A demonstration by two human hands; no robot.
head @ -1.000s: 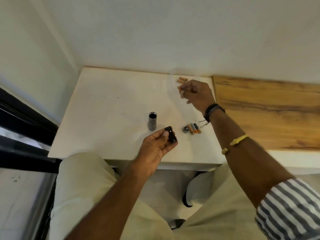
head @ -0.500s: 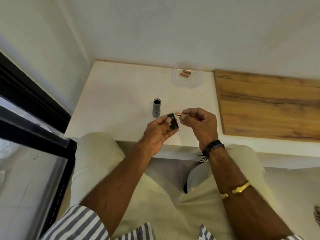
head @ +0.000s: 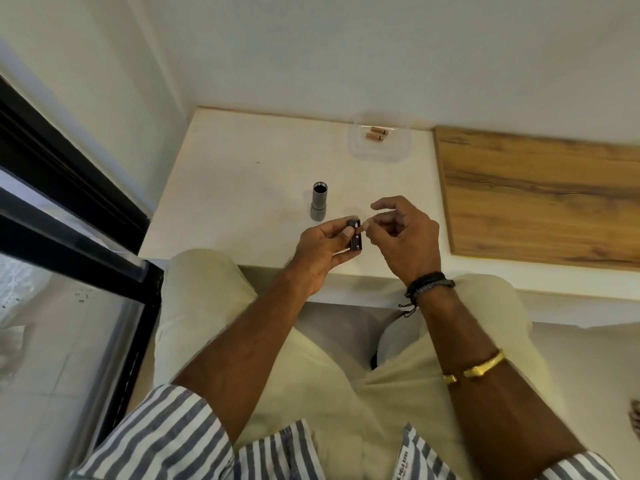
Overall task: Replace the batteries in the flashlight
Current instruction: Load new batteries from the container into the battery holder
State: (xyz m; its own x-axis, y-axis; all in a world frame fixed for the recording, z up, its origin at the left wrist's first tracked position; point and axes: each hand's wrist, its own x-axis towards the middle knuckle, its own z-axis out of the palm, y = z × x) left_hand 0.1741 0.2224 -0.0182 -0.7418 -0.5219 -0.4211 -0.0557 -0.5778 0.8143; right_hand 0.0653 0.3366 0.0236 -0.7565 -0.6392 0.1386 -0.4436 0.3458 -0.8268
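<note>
Head view, looking down over the person's lap at a white counter (head: pixel 242 174). Mostly hidden between the right fingertips is what looks like a small pale battery (head: pixel 365 225), blurred and hard to make out. The right hand (head: pixel 405 237) pinches it, fingers curved, right beside a black battery holder (head: pixel 355 237). The left hand (head: pixel 323 249) grips that holder, thumb across it, above the counter's near edge. The grey flashlight body (head: pixel 319 202) stands upright just behind, open end up. Two copper batteries (head: pixel 376 133) lie in a clear tub (head: pixel 381 155) at the far edge.
</note>
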